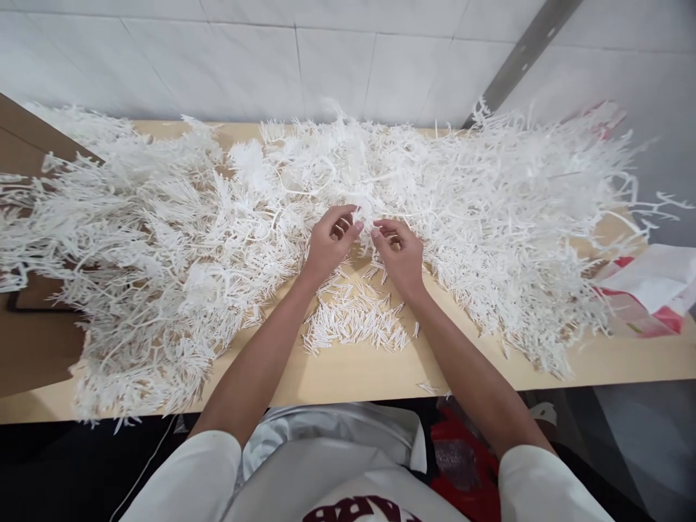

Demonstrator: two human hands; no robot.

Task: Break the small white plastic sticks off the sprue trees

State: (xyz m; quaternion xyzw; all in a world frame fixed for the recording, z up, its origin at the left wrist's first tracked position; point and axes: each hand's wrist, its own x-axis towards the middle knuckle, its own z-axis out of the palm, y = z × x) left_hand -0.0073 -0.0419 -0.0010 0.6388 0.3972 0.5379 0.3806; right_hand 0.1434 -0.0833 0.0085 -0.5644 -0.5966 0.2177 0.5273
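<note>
Where fingers blur, left hand (pixel 328 243), right hand (pixel 401 252) seemingly pinch crosswise white sprue (pixel 365 206).

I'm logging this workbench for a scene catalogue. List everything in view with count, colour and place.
sprue heap: one big tangled mass, white, across the table from left to right
loose sticks: many, white, small pile on the table in front of the hands
table: one, pale wood, spans the view
cardboard: brown, at the left edge
bag: one, red and white, at the right end of the table
wall: white tiles, behind the table
left hand: one, fingers curled on a white piece at the heap's near edge
right hand: one, fingers curled on the same spot, beside the left
</note>
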